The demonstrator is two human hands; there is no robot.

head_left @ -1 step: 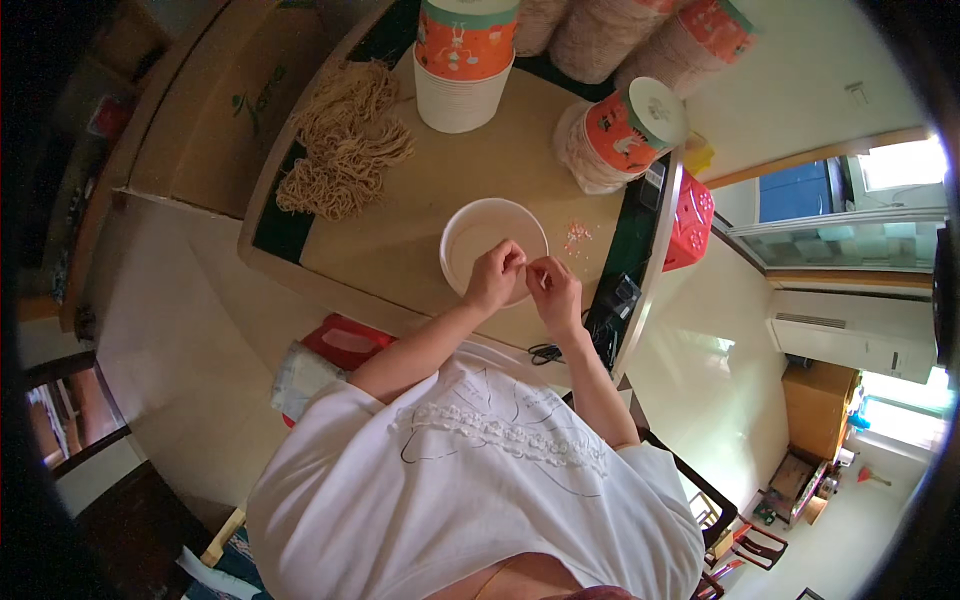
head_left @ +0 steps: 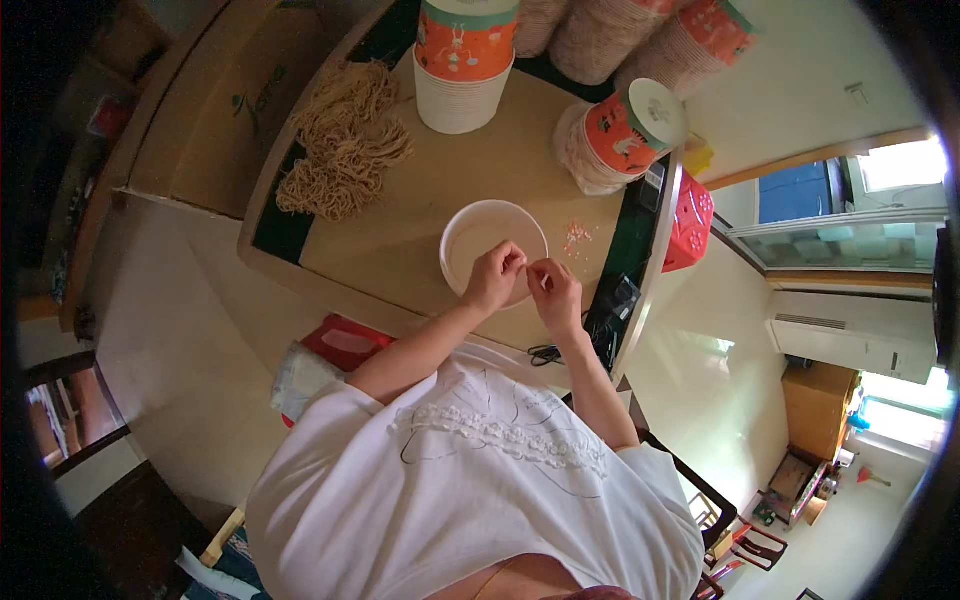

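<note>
Over the near right part of a white paper bowl [head_left: 485,225], my two hands meet, fingertips almost touching. My left hand [head_left: 494,277] is closed in a pinch above the bowl. At the bowl's right rim, my right hand [head_left: 555,288] pinches in the same way. Whatever lies between the fingertips is too small to make out. Small pink and white bits [head_left: 577,237] are scattered on the brown table covering just right of the bowl. A loose heap of tan, stringy strands [head_left: 345,145] lies at the far left.
Beyond the bowl stands a tall stack of paper bowls [head_left: 460,95] with an orange printed band. A plastic-wrapped stack [head_left: 625,130] leans at the far right, with more wrapped stacks [head_left: 600,40] behind. A small black device [head_left: 625,293] and cables sit by the right edge, near a red stool [head_left: 688,225].
</note>
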